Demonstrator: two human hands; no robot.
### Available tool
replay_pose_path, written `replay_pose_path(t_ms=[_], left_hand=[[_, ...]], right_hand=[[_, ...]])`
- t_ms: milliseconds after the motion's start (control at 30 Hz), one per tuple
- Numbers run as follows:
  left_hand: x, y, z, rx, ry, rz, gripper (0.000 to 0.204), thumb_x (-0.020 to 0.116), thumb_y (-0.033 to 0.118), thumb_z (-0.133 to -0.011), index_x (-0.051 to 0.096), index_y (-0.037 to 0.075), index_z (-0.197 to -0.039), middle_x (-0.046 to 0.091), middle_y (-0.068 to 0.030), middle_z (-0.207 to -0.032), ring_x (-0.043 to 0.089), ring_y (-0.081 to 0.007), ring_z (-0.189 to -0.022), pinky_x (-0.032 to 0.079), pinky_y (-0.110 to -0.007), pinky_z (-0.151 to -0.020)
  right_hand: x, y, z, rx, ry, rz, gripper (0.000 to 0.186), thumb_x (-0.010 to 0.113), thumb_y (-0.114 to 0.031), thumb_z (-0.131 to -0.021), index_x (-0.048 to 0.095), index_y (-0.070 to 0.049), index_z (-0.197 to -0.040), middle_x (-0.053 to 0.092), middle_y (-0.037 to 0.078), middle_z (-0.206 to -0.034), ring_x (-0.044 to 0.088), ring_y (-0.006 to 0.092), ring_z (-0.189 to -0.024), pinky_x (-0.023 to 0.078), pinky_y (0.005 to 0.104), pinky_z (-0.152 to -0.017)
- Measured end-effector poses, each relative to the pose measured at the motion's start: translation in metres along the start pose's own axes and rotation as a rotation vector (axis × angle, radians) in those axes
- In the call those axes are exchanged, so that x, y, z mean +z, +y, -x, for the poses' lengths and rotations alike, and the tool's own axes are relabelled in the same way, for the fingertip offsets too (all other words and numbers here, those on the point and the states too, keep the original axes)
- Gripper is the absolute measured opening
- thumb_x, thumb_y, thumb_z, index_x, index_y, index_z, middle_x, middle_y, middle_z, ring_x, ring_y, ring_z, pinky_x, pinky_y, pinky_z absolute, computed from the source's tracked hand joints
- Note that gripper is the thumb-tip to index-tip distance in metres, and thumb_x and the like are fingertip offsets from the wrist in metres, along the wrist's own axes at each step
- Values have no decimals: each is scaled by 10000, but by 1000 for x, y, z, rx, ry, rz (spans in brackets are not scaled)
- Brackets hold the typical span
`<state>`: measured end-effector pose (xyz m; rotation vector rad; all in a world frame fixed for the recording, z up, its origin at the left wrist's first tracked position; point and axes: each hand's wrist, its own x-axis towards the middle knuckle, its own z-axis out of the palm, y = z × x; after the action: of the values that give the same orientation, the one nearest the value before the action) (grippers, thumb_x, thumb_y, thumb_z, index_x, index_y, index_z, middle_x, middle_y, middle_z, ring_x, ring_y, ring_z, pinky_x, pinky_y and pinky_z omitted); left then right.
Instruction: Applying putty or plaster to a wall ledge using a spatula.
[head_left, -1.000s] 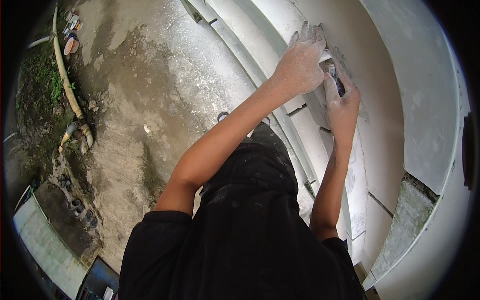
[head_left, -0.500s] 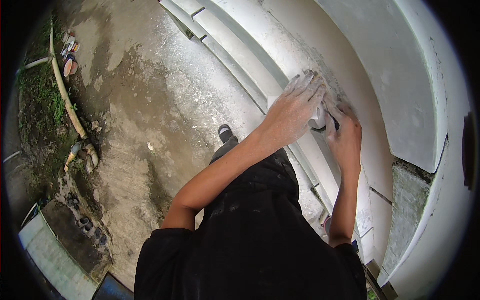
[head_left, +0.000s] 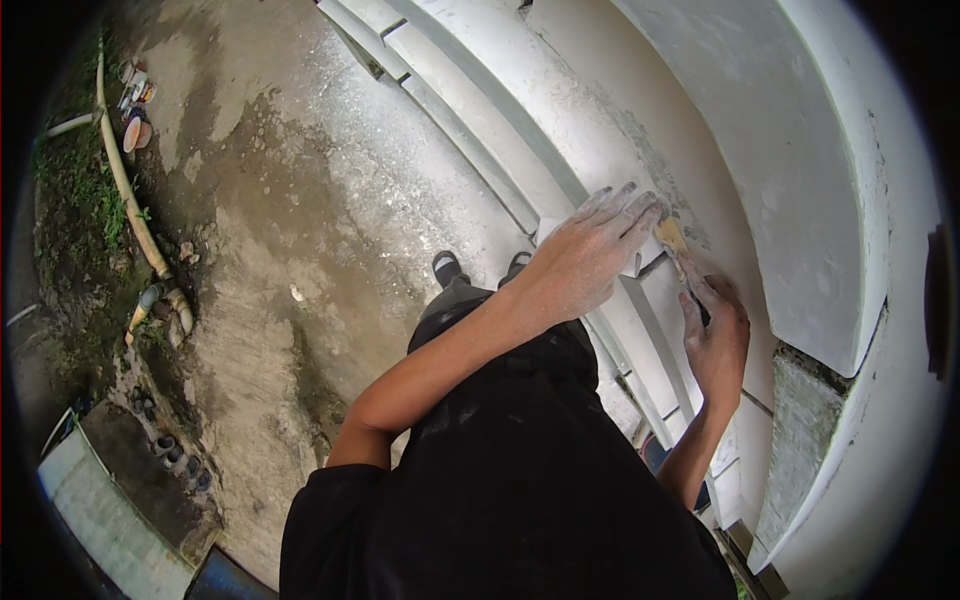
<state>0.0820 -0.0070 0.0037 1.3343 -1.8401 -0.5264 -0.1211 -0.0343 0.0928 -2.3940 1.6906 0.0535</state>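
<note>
My left hand (head_left: 590,250), dusted white, reaches across to the pale stepped ledge. Its fingers stretch forward over a white flat piece (head_left: 634,266), whose edges show on both sides of the hand; most of it is hidden underneath. My right hand (head_left: 716,330), also whitened, is closed round a slim tool with a flat tan end (head_left: 671,237). That end points toward my left fingertips, close beside them. Whether it is a brush or a scraper I cannot make out.
The stepped white ledge (head_left: 480,100) curves along my right, below a grey-white slab (head_left: 790,190). On the left are a pipe (head_left: 125,180), small containers (head_left: 137,133) and several shoes (head_left: 170,450). Stained concrete (head_left: 250,300) lies between, and my sandalled feet (head_left: 447,265) stand by the ledge.
My right hand has drawn back toward me and to the right, away from my left hand, uncovering the tool's tan end. The left hand has shifted slightly nearer with the white piece.
</note>
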Motion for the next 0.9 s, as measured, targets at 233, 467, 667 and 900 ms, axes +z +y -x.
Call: replay_pose_path(t_ms=[233, 467, 667, 900], left_hand=[[3, -10, 11, -23, -24, -25, 701, 588, -96, -719, 433, -56, -1402, 458, -229, -1442, 379, -387, -1394, 295, -479, -1181], [-14, -9, 17, -64, 97, -78, 710, 553, -108, -712, 415, -73, -1408, 442, -245, -1449, 377, -417, -1387, 293, -485, -1179], [-11, -8, 19, -49, 87, -38, 714, 566, -90, -715, 398, -96, -1409, 429, -266, -1454, 350, -415, -1406, 252, -499, -1194], [26, 1, -2, 18, -13, -170, 623, 582, -13, -778, 407, -212, -1342, 459, -359, -1383, 354, -432, -1401, 185, -552, -1191]], right_hand=[[22, -18, -34, -149, 67, -70, 398, 616, -83, -887, 658, -173, -1272, 642, 154, -1093, 614, 361, -1013, 481, 444, -883], [31, -64, -67, -214, 156, -149, 369, 587, -139, -928, 650, -183, -1289, 653, 175, -1037, 623, 382, -971, 480, 455, -882], [23, -14, -6, 12, -15, -401, 391, 578, -197, -970, 601, -36, -1326, 661, 209, -1207, 617, 256, -1097, 413, 367, -1013], [70, -18, -7, -27, 257, -457, 453, 520, -282, -1015, 553, -1, -1368, 686, 179, -972, 622, 263, -907, 465, 376, -907]])
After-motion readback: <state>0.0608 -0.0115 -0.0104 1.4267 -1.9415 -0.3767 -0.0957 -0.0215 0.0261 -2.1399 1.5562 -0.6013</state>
